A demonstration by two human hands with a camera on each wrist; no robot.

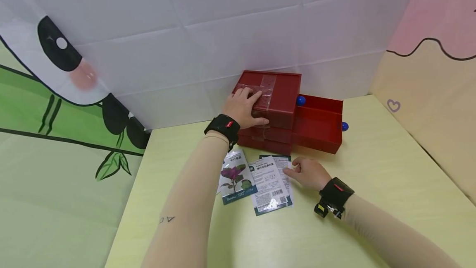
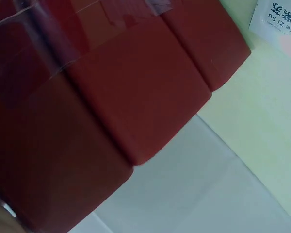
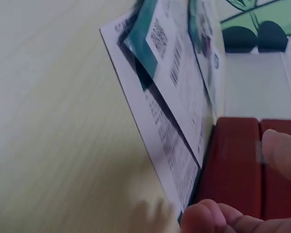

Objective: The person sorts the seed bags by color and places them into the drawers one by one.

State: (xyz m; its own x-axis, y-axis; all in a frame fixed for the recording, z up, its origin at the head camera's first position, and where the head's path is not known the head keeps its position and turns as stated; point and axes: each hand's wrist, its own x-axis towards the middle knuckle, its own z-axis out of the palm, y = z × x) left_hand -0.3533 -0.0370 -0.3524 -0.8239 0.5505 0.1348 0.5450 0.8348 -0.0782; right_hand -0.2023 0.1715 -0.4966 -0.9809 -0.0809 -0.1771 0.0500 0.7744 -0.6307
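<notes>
My left hand [image 1: 243, 108] rests on a red box of stacked drawers [image 1: 284, 94], its fingers spread over the taped top and its thumb along the front edge. A red drawer [image 1: 317, 121] juts out of the box's right side. In the head view, my right hand [image 1: 309, 173] hovers by the seed packets with loosely bent fingers. The right wrist view shows its thumb and fingertips [image 3: 203, 216] apart, close to the end of the lowest packet [image 3: 150, 121]; whether they touch it I cannot tell. A white-and-teal packet [image 1: 270, 185] overlaps that one.
Left of these lies a packet with a purple-leaved plant picture [image 1: 238, 177], partly over another sheet. Blue balls sit on the box's side [image 1: 301, 101] and the drawer's end [image 1: 345, 126]. A white cloth wall [image 1: 223, 32] stands behind the pale table [image 1: 260, 243].
</notes>
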